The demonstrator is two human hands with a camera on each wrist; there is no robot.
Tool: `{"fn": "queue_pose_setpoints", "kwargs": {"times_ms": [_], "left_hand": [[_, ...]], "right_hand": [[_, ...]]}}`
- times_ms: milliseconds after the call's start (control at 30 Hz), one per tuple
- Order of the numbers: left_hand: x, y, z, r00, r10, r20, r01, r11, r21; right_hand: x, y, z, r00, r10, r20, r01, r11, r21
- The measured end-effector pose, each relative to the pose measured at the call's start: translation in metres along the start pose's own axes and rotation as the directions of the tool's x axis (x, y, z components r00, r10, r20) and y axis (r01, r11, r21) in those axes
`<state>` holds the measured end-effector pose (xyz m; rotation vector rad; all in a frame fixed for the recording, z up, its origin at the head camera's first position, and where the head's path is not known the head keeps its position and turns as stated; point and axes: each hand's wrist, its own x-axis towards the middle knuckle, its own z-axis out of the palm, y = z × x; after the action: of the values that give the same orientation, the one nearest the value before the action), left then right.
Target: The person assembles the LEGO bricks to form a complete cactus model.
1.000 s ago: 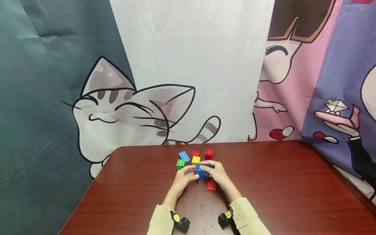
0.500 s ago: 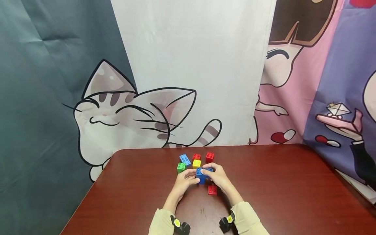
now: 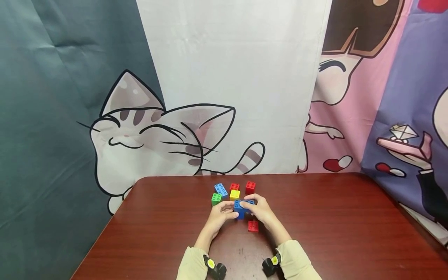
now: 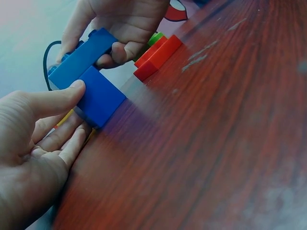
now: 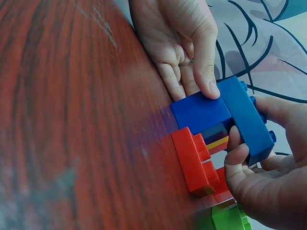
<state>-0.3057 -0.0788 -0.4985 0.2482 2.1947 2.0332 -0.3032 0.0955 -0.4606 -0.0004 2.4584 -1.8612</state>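
Hardly anything moved: left hand [image 3: 217,217] pinched lower blue brick [image 4: 101,98], right hand [image 3: 260,209] pinched upper blue brick [image 4: 83,59], apparently joining them; firm press likely needed next.

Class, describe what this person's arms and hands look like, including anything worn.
The left hand and right hand wear no gloves. The sleeves are pale beige. At the inner side of each sits a rounded black device with a small yellow patch.

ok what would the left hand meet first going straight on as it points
The lower blue building brick it grips; beyond that, probably the right hand, though depth is unclear.
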Motion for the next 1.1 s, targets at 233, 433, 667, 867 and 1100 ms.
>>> {"fn": "queue_pose_setpoints", "kwargs": {"times_ms": [233,433,667,867,1100], "left_hand": [[0.000,-0.001,-0.001,1.000,0.005,0.008,-0.005,1.000,0.002],[-0.003,0.004,0.000,1.000,0.015,0.017,-0.014,1.000,-0.003],[-0.004,0.005,0.001,1.000,0.014,0.020,-0.014,1.000,-0.009],[-0.004,0.005,0.000,1.000,0.010,0.016,-0.010,1.000,0.000],[-0.004,0.006,0.001,1.000,0.013,0.016,-0.013,1.000,-0.003]], "right_hand": [[0.002,0.002,-0.001,0.999,0.029,0.024,-0.029,1.000,-0.010],[-0.002,0.000,-0.004,0.998,0.032,0.044,-0.032,0.999,0.004],[-0.001,-0.001,-0.007,0.997,0.060,0.058,-0.059,0.998,-0.019],[0.000,-0.001,-0.008,0.995,0.073,0.067,-0.072,0.997,-0.018],[0.000,-0.007,-0.013,0.997,0.054,0.062,-0.055,0.998,0.025]]}}
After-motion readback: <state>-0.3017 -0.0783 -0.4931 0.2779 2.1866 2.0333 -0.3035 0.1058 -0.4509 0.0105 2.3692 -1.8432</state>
